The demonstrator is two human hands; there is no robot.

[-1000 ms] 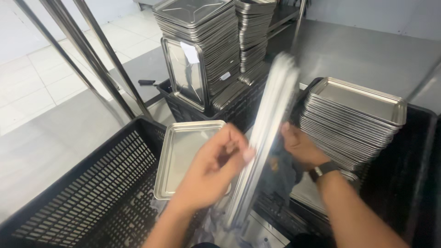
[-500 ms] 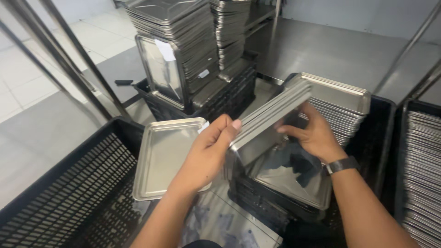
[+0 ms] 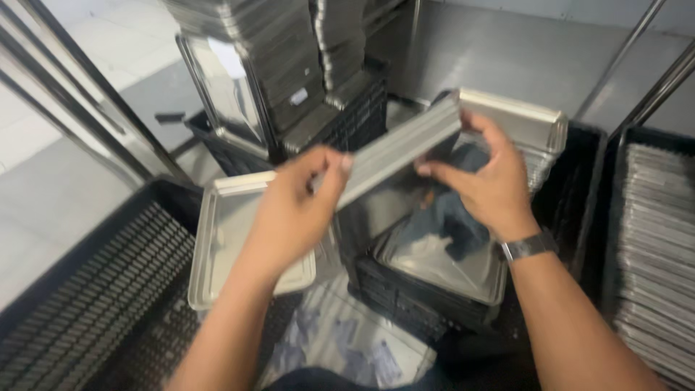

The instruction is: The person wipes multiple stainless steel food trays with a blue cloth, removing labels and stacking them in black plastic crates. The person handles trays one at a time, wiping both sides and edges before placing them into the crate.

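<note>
Both hands hold a small stack of shiny steel trays (image 3: 427, 217), tilted with its far edge raised. My left hand (image 3: 293, 210) grips the stack's left edge. My right hand (image 3: 486, 181), a dark watch on its wrist, grips the right side near the top. The stack hangs over a black plastic crate (image 3: 420, 304). Left of it, a single steel tray (image 3: 224, 239) lies flat on the rim of another black crate (image 3: 79, 289).
A pile of steel trays (image 3: 532, 127) sits behind my right hand in a black crate. More trays fill a crate at the right edge (image 3: 655, 246). Tall tray stacks (image 3: 260, 58) stand at the back. Metal rack posts (image 3: 79, 94) run diagonally on the left.
The tray stack went from standing nearly upright on edge to leaning flatter, and both hands lifted it higher. The view shifted so the crates slid left and down.
</note>
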